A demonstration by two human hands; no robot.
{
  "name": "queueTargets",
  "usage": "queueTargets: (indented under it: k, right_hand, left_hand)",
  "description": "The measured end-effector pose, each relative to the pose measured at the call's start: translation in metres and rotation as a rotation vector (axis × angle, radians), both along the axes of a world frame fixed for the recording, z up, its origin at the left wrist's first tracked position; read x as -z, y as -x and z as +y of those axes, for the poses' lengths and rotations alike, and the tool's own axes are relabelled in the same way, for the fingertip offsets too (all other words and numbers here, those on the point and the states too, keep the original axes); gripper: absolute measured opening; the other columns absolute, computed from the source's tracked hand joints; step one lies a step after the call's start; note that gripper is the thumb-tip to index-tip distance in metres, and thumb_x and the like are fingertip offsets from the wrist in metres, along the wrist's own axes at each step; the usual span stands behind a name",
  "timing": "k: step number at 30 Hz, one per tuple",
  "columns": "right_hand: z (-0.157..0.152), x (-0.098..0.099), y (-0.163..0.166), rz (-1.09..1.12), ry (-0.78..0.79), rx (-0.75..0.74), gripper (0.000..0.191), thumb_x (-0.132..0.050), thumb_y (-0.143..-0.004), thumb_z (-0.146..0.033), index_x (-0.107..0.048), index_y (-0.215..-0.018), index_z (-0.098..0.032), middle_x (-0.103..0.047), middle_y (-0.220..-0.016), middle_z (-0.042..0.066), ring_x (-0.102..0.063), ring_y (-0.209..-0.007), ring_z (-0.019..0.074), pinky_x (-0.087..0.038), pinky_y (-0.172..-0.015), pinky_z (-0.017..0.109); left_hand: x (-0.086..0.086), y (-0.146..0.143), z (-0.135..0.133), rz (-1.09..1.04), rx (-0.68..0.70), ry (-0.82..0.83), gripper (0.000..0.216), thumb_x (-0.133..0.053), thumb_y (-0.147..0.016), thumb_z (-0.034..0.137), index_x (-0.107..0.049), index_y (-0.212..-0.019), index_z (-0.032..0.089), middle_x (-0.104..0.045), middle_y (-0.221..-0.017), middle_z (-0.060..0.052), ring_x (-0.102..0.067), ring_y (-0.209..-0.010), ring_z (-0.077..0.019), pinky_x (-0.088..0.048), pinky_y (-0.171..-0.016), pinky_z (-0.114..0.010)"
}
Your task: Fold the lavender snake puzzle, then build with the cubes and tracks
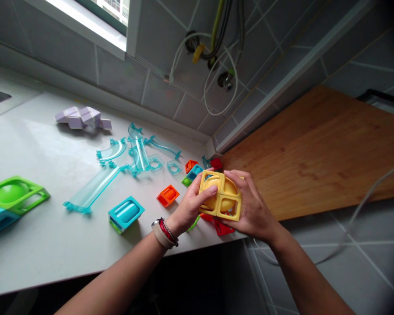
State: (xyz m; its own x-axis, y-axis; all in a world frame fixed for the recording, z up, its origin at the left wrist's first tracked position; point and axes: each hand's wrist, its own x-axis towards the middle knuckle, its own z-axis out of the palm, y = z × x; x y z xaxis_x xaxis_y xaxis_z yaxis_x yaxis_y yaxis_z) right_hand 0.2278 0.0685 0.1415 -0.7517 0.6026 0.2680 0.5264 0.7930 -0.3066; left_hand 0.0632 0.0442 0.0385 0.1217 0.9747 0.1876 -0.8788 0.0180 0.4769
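Note:
Both hands grip a cluster of yellow hollow toy blocks (228,189) near the counter's front right corner. My left hand (192,203) closes on its left side, thumb laid across the front. From the right, my right hand (254,208) wraps around it, with most of those fingers behind the blocks. Below the hands lie red blocks (223,228), partly covered. Just behind my left hand sit a small blue block (194,172) and an orange-red block (191,165). Another orange block (167,195) rests to the left, and a blue-topped block (126,213) stands farther left.
Clear teal track pieces (95,188) spread over the white counter (52,258). Green and blue blocks (11,194) lie at the left, a lilac faceted object (83,118) at the back. A wooden board (315,153) stands on the right; hoses (216,30) hang on the tiled wall.

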Motion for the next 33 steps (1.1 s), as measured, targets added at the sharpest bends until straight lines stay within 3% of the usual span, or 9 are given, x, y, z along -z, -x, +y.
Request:
queueTargets:
  k: [11,16,21,28,33]
  right_hand:
    - [-0.001,0.007,0.004,-0.038,-0.106,-0.004,0.106,-0.089,-0.067,-0.028,-0.032,-0.156,-0.027,-0.041,-0.142,0.015,-0.047,-0.136,0.0382,-0.047,-0.115,0.055]
    - [0.002,0.005,0.001,-0.054,-0.107,-0.026,0.102,-0.088,-0.071,-0.035,-0.032,-0.156,-0.027,-0.041,-0.142,0.015,-0.047,-0.136,0.0378,-0.048,-0.114,0.054]
    - [0.003,0.000,-0.005,-0.064,-0.127,-0.040,0.102,-0.088,-0.073,-0.040,-0.032,-0.157,-0.027,-0.043,-0.140,0.015,-0.049,-0.134,0.0384,-0.049,-0.112,0.054]
    - [0.000,-0.001,-0.008,-0.048,-0.191,-0.045,0.102,-0.087,-0.072,-0.041,-0.032,-0.157,-0.026,-0.044,-0.140,0.016,-0.050,-0.131,0.0394,-0.049,-0.110,0.056]
    - [-0.002,0.001,-0.009,-0.048,-0.193,-0.032,0.101,-0.087,-0.073,-0.042,-0.033,-0.156,-0.024,-0.044,-0.139,0.017,-0.050,-0.131,0.0393,-0.049,-0.111,0.056]
  left_hand:
    - [0.002,-0.004,-0.001,-0.013,-0.029,0.026,0.052,-0.078,-0.087,0.039,-0.057,-0.132,0.023,-0.067,-0.120,-0.007,-0.065,-0.111,-0.0257,-0.051,-0.095,-0.033]
    - [0.002,-0.003,0.000,-0.005,-0.020,0.019,0.052,-0.077,-0.088,0.040,-0.058,-0.133,0.023,-0.067,-0.124,-0.007,-0.065,-0.112,-0.0258,-0.052,-0.096,-0.033]
    - [0.003,-0.002,0.000,0.023,0.044,-0.017,0.059,-0.076,-0.089,0.042,-0.056,-0.141,0.024,-0.068,-0.125,-0.009,-0.066,-0.115,-0.0285,-0.053,-0.098,-0.038]
    - [0.003,-0.001,-0.002,0.033,0.079,-0.042,0.078,-0.076,-0.091,0.039,-0.038,-0.158,0.029,-0.066,-0.136,-0.009,-0.060,-0.129,-0.0318,-0.044,-0.113,-0.046]
    - [0.005,-0.003,-0.001,0.057,0.049,-0.048,0.069,-0.074,-0.092,0.041,-0.046,-0.153,0.026,-0.067,-0.132,-0.009,-0.060,-0.129,-0.0317,-0.046,-0.111,-0.044]
